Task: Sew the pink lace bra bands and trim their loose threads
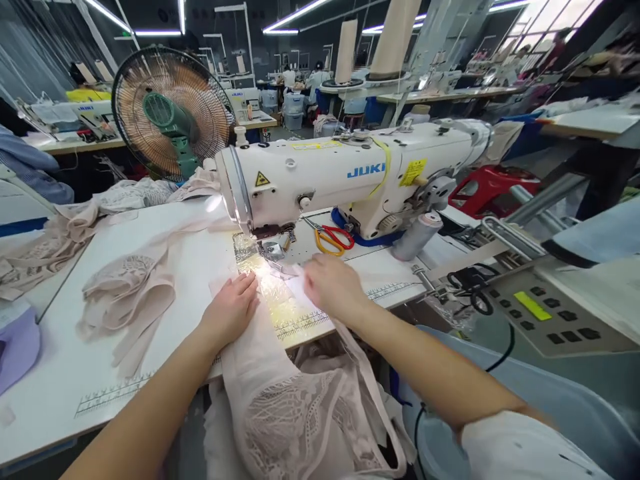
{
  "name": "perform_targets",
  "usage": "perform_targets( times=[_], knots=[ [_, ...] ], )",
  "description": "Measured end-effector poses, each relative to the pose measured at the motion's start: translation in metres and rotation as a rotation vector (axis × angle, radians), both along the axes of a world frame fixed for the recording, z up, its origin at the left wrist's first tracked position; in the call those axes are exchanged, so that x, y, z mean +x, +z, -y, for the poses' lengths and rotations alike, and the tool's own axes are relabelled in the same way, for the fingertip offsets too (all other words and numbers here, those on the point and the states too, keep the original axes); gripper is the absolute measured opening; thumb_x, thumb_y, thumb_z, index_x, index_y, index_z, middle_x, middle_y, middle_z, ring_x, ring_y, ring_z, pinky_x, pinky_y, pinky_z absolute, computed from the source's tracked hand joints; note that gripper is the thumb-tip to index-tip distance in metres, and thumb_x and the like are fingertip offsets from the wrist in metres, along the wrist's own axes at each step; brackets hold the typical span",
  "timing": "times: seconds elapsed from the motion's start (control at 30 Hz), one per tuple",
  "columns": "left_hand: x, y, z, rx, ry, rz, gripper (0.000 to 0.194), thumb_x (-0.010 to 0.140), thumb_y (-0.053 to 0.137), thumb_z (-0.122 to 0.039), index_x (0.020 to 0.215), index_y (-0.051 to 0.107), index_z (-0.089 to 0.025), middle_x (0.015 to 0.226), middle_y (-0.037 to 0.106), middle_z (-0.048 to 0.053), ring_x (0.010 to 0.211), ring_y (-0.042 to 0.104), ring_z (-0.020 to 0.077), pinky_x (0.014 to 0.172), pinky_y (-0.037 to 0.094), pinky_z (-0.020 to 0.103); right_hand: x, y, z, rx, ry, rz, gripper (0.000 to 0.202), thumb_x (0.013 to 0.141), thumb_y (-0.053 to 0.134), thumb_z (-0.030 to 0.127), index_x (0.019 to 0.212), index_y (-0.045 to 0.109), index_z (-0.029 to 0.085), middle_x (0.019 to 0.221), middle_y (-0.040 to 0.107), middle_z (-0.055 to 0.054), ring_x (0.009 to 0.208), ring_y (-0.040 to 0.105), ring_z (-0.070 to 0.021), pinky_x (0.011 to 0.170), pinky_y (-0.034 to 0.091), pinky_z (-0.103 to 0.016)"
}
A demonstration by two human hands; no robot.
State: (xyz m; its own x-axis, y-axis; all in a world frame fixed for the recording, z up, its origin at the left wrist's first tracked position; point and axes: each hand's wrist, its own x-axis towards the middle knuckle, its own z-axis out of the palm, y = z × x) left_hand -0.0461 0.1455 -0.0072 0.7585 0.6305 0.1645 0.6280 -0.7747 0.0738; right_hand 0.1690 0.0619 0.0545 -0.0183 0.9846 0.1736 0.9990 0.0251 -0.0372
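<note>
My left hand (235, 305) lies flat with its fingers together on pale beige fabric, just in front of the needle area of the white sewing machine (310, 175). Right of the needle, my right hand (331, 285) is closed, its fingertips pinched at a pale strip of the fabric. From under my hands the beige lace bra (285, 417) hangs over the table's front edge. The machine's lamp lights the needle plate (245, 250) brightly. Scissors with red and orange handles (334, 239) lie behind my right hand, beneath the machine arm.
Another lace piece (127, 290) lies on the white table (193, 263) at the left, with more garments (60, 240) beyond it. A fan (173, 113) stands behind. A thread cone (417, 235) and a control panel (545, 310) are at the right, above a blue-grey bin (565, 400).
</note>
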Motion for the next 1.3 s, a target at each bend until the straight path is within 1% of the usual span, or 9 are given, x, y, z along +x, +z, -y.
perform_targets(
  times=[0.23, 0.43, 0.57, 0.67, 0.8, 0.97, 1.07, 1.17, 1.3],
  knots=[
    [0.004, -0.009, 0.000, 0.019, 0.089, 0.077, 0.047, 0.090, 0.034, -0.033, 0.131, 0.047, -0.014, 0.140, 0.046, 0.014, 0.129, 0.042, 0.0296, 0.107, 0.034, 0.048, 0.063, 0.030, 0.069, -0.302, 0.020, 0.098, 0.018, 0.084, 0.054, 0.027, 0.073, 0.066, 0.018, 0.081, 0.067, -0.006, 0.077, 0.062, -0.0209, 0.061, 0.041, -0.028],
    [0.006, -0.004, 0.003, 0.087, 0.205, 0.118, 0.051, 0.089, 0.033, -0.034, 0.133, 0.040, -0.009, 0.128, 0.051, 0.020, 0.117, 0.051, 0.0290, 0.095, 0.046, 0.041, 0.017, -0.015, -0.002, 0.101, 0.348, -0.084, 0.029, 0.086, 0.048, 0.011, 0.112, 0.061, 0.012, 0.114, 0.063, -0.012, 0.102, 0.058, -0.0202, 0.085, 0.045, -0.030],
    [0.004, -0.002, 0.003, 0.119, 0.211, 0.104, 0.048, 0.089, 0.033, -0.033, 0.129, 0.044, -0.011, 0.123, 0.055, 0.018, 0.112, 0.054, 0.0284, 0.092, 0.048, 0.041, -0.025, -0.043, -0.047, 0.131, 0.451, -0.052, 0.020, 0.084, 0.047, 0.006, 0.093, 0.064, 0.011, 0.097, 0.066, -0.012, 0.088, 0.057, -0.0213, 0.075, 0.046, -0.031],
    [0.004, -0.002, 0.002, 0.118, 0.203, 0.102, 0.046, 0.089, 0.033, -0.033, 0.128, 0.045, -0.013, 0.122, 0.056, 0.016, 0.112, 0.054, 0.0277, 0.092, 0.048, 0.040, -0.025, -0.056, -0.043, 0.132, 0.477, -0.040, 0.017, 0.082, 0.049, 0.005, 0.078, 0.063, 0.012, 0.086, 0.065, -0.010, 0.081, 0.056, -0.0209, 0.070, 0.046, -0.031],
    [0.006, -0.003, 0.003, 0.099, 0.194, 0.113, 0.045, 0.089, 0.032, -0.033, 0.126, 0.048, -0.011, 0.121, 0.056, 0.016, 0.109, 0.055, 0.0284, 0.090, 0.048, 0.041, 0.020, -0.070, 0.005, 0.134, 0.481, -0.035, 0.016, 0.082, 0.050, 0.007, 0.078, 0.063, 0.014, 0.088, 0.066, -0.009, 0.081, 0.056, -0.0199, 0.070, 0.047, -0.030],
    [0.008, 0.001, -0.001, 0.079, 0.120, 0.115, 0.041, 0.088, 0.031, -0.031, 0.116, 0.053, -0.012, 0.111, 0.059, 0.016, 0.101, 0.057, 0.0287, 0.085, 0.050, 0.042, 0.086, -0.061, 0.078, 0.192, 0.235, -0.068, 0.022, 0.085, 0.044, 0.012, 0.085, 0.066, 0.014, 0.092, 0.067, -0.012, 0.087, 0.059, -0.0208, 0.078, 0.048, -0.033],
    [0.011, 0.004, -0.012, 0.080, 0.063, 0.100, 0.036, 0.088, 0.031, -0.032, 0.107, 0.057, -0.016, 0.106, 0.059, 0.015, 0.098, 0.059, 0.0275, 0.082, 0.051, 0.040, 0.103, -0.032, 0.095, -0.062, 0.048, -0.048, 0.026, 0.088, 0.044, 0.019, 0.073, 0.065, 0.016, 0.078, 0.066, -0.007, 0.074, 0.061, -0.0181, 0.067, 0.047, -0.028],
    [0.017, 0.007, -0.027, 0.107, 0.052, 0.099, 0.034, 0.088, 0.032, -0.032, 0.104, 0.058, -0.017, 0.109, 0.058, 0.015, 0.099, 0.058, 0.0272, 0.080, 0.051, 0.039, 0.108, -0.010, 0.078, -0.114, -0.072, -0.138, 0.021, 0.086, 0.045, 0.014, 0.085, 0.066, 0.015, 0.090, 0.068, -0.008, 0.085, 0.062, -0.0184, 0.076, 0.045, -0.027],
    [0.023, 0.011, -0.036, 0.186, 0.113, 0.124, 0.036, 0.087, 0.033, -0.030, 0.109, 0.058, -0.016, 0.116, 0.055, 0.016, 0.108, 0.053, 0.0301, 0.088, 0.048, 0.043, 0.114, -0.017, 0.026, -0.076, -0.174, -0.246, 0.022, 0.084, 0.046, 0.007, 0.095, 0.063, 0.015, 0.092, 0.070, -0.005, 0.083, 0.063, -0.0133, 0.072, 0.045, -0.021]
  ],
)
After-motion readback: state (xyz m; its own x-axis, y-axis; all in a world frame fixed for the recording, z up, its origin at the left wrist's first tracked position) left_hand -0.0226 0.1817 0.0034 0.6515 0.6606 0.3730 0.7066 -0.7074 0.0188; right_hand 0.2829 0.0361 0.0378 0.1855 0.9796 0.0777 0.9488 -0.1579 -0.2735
